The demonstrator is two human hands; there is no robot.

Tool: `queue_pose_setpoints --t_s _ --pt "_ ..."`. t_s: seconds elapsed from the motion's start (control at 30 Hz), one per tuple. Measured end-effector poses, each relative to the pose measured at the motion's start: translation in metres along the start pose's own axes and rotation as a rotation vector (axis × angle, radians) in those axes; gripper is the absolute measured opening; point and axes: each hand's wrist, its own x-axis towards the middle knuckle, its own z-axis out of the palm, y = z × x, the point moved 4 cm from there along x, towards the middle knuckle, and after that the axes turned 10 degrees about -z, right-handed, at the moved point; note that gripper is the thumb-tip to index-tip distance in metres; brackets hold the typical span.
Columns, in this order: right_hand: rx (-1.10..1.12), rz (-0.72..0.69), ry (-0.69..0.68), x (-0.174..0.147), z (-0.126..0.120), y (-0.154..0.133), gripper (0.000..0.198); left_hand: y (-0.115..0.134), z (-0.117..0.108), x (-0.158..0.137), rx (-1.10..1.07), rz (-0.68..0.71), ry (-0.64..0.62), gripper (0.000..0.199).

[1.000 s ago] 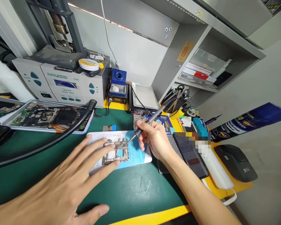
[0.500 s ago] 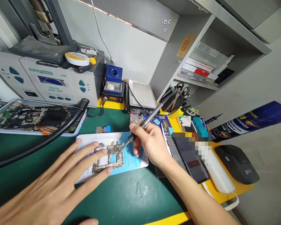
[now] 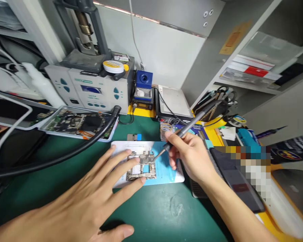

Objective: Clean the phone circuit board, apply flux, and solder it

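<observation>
Between the thumb and fingers of my right hand (image 3: 192, 151) is a soldering iron (image 3: 190, 127), held like a pen. Its thin tip meets the upper right part of a phone circuit board (image 3: 145, 174); whether it touches the metal I cannot tell. The board lies flat on a white and blue printed card (image 3: 164, 173). My left hand (image 3: 98, 191) is spread palm down, fingertips over the card and the board's left and lower edges, thumb apart on the green mat (image 3: 151, 208). Part of the board is hidden under those fingers.
A hot-air station (image 3: 96, 92) stands at the back left, its black hose (image 3: 65, 168) curving across the mat. Before it is a tray of boards (image 3: 111, 134). A blue iron stand (image 3: 144, 79) sits at the back. On the right lies a dark phone (image 3: 237, 178) by a white object.
The view has swung left, so everything appears farther right and more of the bench's left side shows. Both hands keep about the same place relative to the circuit board.
</observation>
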Motion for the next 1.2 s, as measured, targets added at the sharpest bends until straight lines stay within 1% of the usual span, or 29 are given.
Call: queue_pose_setpoints --t_s 0.1,0.23,0.33,0.5,0.63,0.67,0.73,0.8,0.83,0.93,1.03,1.2 --pt "-0.019 0.009 0.039 0.000 -0.002 0.000 0.040 0.002 -0.004 0.002 0.056 0.067 -0.048 0.074" --pt "-0.042 0.036 0.088 0.000 -0.005 0.001 0.040 0.004 -0.008 0.007 0.025 0.072 -0.047 0.068" --pt "-0.043 0.062 0.091 0.000 -0.008 0.000 0.039 0.004 -0.008 0.009 0.018 0.088 -0.053 0.069" --pt "-0.007 0.116 0.002 0.001 -0.007 -0.007 0.036 0.002 -0.004 0.006 0.000 0.058 -0.051 0.067" --pt "-0.006 0.179 -0.107 0.001 -0.007 -0.010 0.043 -0.001 -0.003 0.002 -0.022 0.032 -0.054 0.065" --pt "-0.006 0.182 -0.135 0.001 -0.007 -0.010 0.041 -0.001 -0.003 0.002 -0.022 0.031 -0.059 0.065" --pt "-0.015 0.166 -0.166 0.001 -0.008 -0.009 0.030 -0.002 -0.002 0.002 -0.026 0.026 -0.070 0.064" --pt "-0.071 0.108 -0.148 0.000 -0.008 -0.009 0.024 -0.003 0.000 0.001 -0.024 0.016 -0.088 0.065" --pt "-0.121 0.064 -0.126 -0.001 -0.008 -0.009 0.025 -0.003 0.002 0.000 -0.023 0.005 -0.095 0.066" --pt "-0.301 -0.046 -0.046 -0.005 -0.004 -0.010 0.038 -0.001 0.006 -0.003 -0.038 -0.041 -0.084 0.071" --pt "-0.385 -0.051 0.011 -0.009 0.003 -0.011 0.042 -0.001 0.007 -0.004 -0.047 -0.066 -0.046 0.075" --pt "-0.375 -0.007 0.048 -0.010 0.006 -0.008 0.041 -0.002 0.006 0.001 -0.024 -0.008 -0.116 0.073"
